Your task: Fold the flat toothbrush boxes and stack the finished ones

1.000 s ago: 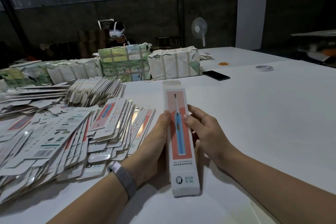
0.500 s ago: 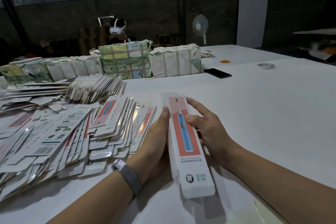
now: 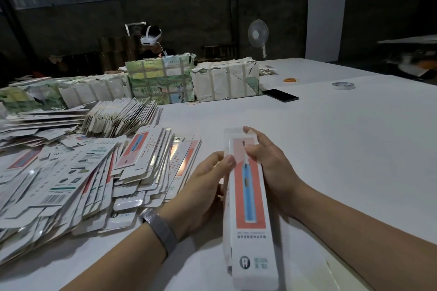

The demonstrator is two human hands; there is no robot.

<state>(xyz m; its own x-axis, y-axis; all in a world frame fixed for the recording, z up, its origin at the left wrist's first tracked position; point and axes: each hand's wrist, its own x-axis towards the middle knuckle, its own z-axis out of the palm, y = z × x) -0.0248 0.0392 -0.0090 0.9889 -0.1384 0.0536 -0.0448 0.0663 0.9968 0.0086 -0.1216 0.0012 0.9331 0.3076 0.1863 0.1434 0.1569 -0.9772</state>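
Here the box (image 3: 248,198) is already squared up into a long tube and lies lengthwise in front of the person, just above or on the white table (image 3: 354,149), its printed face with the blue toothbrush picture turned up. The left hand (image 3: 203,186) wraps its side from the left, thumb pressed on the top edge, while the right hand (image 3: 269,163) clasps the far end from the right, fingers laid over the top near the end flap. Gripping from both sides likely keeps the walls from collapsing flat again while the far end is tucked closed; whether that flap is fully in cannot be told from here. To the left, close at hand, the flat boxes (image 3: 71,172) are fanned out in a loose heap, so the next one is a short reach away. Behind them stand wrapped bundles (image 3: 160,82), probably unopened stock. No stack of finished boxes shows, so this one looks to be among the first. A phone (image 3: 281,95) lies further back.
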